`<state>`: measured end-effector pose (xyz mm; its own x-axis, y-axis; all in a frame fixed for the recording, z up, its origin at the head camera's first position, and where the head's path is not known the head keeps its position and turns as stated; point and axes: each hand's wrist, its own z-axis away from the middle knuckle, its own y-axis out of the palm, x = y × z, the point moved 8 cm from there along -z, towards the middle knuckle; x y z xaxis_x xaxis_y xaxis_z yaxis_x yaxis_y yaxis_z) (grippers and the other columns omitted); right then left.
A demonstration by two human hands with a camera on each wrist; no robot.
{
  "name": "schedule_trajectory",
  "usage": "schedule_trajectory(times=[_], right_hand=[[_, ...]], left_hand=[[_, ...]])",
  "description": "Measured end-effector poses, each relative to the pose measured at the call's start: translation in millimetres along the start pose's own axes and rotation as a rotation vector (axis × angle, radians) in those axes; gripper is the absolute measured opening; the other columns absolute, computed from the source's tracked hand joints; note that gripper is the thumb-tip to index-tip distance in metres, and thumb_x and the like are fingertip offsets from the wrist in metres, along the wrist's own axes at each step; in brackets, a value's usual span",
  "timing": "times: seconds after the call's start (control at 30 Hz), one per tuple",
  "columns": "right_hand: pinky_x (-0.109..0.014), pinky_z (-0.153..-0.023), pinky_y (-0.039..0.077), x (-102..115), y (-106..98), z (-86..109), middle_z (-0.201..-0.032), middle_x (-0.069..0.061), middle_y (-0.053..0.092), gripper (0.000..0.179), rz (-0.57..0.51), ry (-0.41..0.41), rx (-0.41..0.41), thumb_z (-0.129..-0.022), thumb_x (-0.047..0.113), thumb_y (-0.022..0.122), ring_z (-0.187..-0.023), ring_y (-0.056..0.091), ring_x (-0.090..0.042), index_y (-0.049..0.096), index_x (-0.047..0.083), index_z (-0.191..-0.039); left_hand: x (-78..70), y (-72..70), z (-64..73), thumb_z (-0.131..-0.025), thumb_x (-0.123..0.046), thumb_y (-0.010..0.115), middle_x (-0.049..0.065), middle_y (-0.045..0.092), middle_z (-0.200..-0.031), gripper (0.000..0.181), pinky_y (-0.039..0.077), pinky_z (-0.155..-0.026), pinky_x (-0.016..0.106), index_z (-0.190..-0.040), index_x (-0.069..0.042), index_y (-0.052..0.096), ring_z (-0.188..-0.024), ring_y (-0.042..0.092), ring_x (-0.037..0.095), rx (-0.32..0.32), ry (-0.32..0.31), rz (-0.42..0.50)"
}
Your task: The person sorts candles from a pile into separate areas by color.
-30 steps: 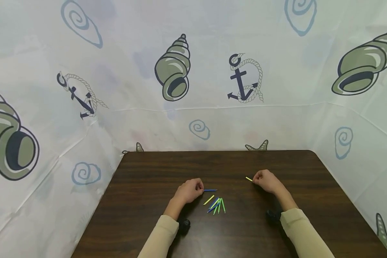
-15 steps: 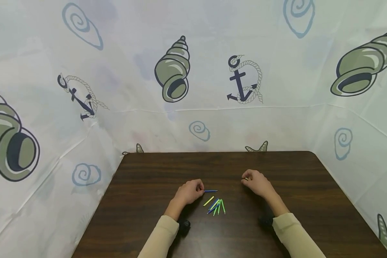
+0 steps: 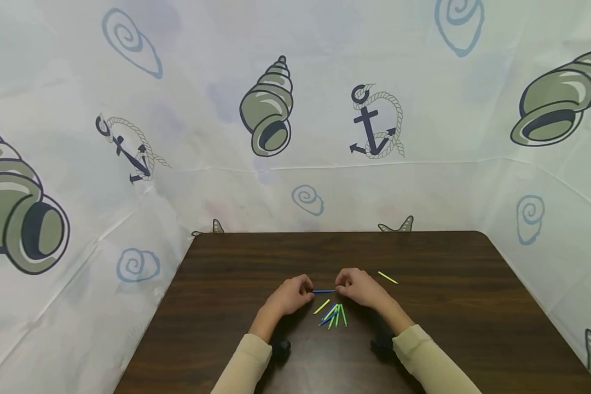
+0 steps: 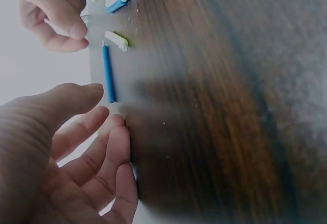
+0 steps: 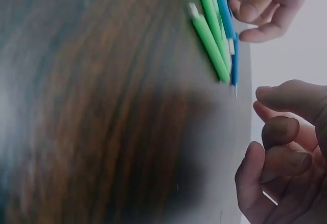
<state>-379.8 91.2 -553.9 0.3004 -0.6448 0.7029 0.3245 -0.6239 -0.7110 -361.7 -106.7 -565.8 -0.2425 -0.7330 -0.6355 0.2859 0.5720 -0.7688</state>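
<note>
A slim blue candle lies crosswise on the dark table between the two hands. My left hand rests at its left end, with thumb and fingertips close to the candle's base in the left wrist view and fingers loosely bent. At the wick end is my right hand, its thumb and index finger apart with nothing between them in the right wrist view. A yellow candle lies alone to the right of that hand. Nearer the body, green candles and blue ones lie in a loose pile, with another yellow candle beside it.
The brown wood-grain table has rounded far corners. A white cloth printed with shells and anchors hangs behind it and along both sides. Dark wrist devices sit below both wrists.
My right hand has let go of the yellow candle, which now lies on the table, and has moved left to the blue candle's right end. My left hand has barely moved.
</note>
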Motion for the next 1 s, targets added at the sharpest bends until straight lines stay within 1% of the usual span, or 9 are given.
schedule_trajectory(times=[0.1,0.2,0.27,0.33,0.4,0.47,0.63,0.8,1.0], right_hand=[[-0.026,-0.055,0.039,5,7,-3.0,-0.07,0.004,0.056,0.004,-0.011,-0.021,0.033,-0.101,0.016,0.074,-0.059,0.048,-0.01,0.075,0.014,-0.104],[-0.025,-0.054,0.038,7,13,-5.8,-0.069,0.004,0.056,0.004,-0.024,-0.028,0.052,-0.102,0.016,0.074,-0.057,0.047,-0.009,0.075,0.014,-0.105],[-0.025,-0.053,0.037,8,16,-7.8,-0.068,0.004,0.056,0.005,-0.023,-0.03,0.059,-0.102,0.017,0.074,-0.057,0.047,-0.01,0.075,0.014,-0.106],[-0.025,-0.053,0.036,9,19,-9.4,-0.068,0.005,0.056,0.006,-0.022,-0.034,0.06,-0.101,0.017,0.074,-0.056,0.047,-0.009,0.075,0.013,-0.106],[-0.025,-0.053,0.036,10,21,-10.6,-0.067,0.005,0.056,0.006,-0.016,-0.039,0.06,-0.101,0.017,0.074,-0.056,0.047,-0.009,0.075,0.014,-0.105],[-0.025,-0.053,0.036,10,22,-11.7,-0.067,0.005,0.056,0.005,-0.011,-0.043,0.058,-0.101,0.017,0.074,-0.057,0.047,-0.009,0.075,0.014,-0.105],[-0.024,-0.053,0.036,11,24,-13.9,-0.067,0.005,0.056,0.005,-0.005,-0.046,0.062,-0.1,0.018,0.075,-0.056,0.047,-0.008,0.075,0.014,-0.102],[-0.025,-0.052,0.037,12,23,-14.7,-0.066,0.004,0.057,0.008,0.001,-0.057,0.059,-0.099,0.019,0.076,-0.055,0.047,-0.009,0.074,0.012,-0.099],[-0.026,-0.053,0.037,10,23,-15.6,-0.068,0.004,0.057,0.007,0.013,-0.032,0.055,-0.099,0.015,0.076,-0.056,0.048,-0.01,0.072,0.017,-0.094]], left_hand=[[4.4,2.4,1.5,-0.104,-0.03,0.073,0.0,0.067,-0.091,0.023,0.05,-0.066,0.034,-0.119,-0.013,0.067,-0.074,0.059,0.014,-0.001,0.02,0.011],[4.0,5.5,4.6,-0.104,-0.032,0.073,0.001,0.068,-0.093,0.025,0.052,-0.069,0.037,-0.119,-0.013,0.067,-0.076,0.061,0.015,0.022,0.005,0.018],[-10.3,1.6,12.1,-0.102,-0.028,0.074,0.0,0.069,-0.093,0.021,0.053,-0.077,0.044,-0.115,-0.012,0.068,-0.078,0.062,0.015,0.05,-0.036,0.017],[-13.9,2.9,15.2,-0.103,-0.03,0.073,-0.004,0.068,-0.092,0.018,0.051,-0.089,0.05,-0.111,-0.015,0.069,-0.08,0.061,0.012,0.062,-0.034,-0.017],[-17.3,3.6,18.3,-0.102,-0.031,0.073,-0.008,0.067,-0.09,0.013,0.047,-0.092,0.054,-0.107,-0.018,0.07,-0.079,0.06,0.008,0.065,-0.02,-0.071],[-20.0,4.5,21.9,-0.102,-0.031,0.074,-0.011,0.064,-0.088,0.011,0.047,-0.09,0.051,-0.103,-0.021,0.07,-0.077,0.058,0.007,0.071,-0.011,-0.095],[-21.0,8.5,28.5,-0.1,-0.033,0.077,-0.01,0.062,-0.086,0.012,0.048,-0.068,0.034,-0.101,-0.024,0.07,-0.073,0.056,0.008,0.088,-0.035,-0.088],[-23.4,9.7,29.7,-0.098,-0.03,0.081,-0.01,0.061,-0.087,0.013,0.046,-0.066,0.031,-0.099,-0.024,0.069,-0.074,0.055,0.006,0.055,-0.027,-0.138],[-20.6,11.4,29.0,-0.098,-0.029,0.08,-0.01,0.06,-0.087,0.013,0.045,-0.066,0.031,-0.096,-0.026,0.068,-0.073,0.054,0.006,0.035,-0.035,-0.163]])
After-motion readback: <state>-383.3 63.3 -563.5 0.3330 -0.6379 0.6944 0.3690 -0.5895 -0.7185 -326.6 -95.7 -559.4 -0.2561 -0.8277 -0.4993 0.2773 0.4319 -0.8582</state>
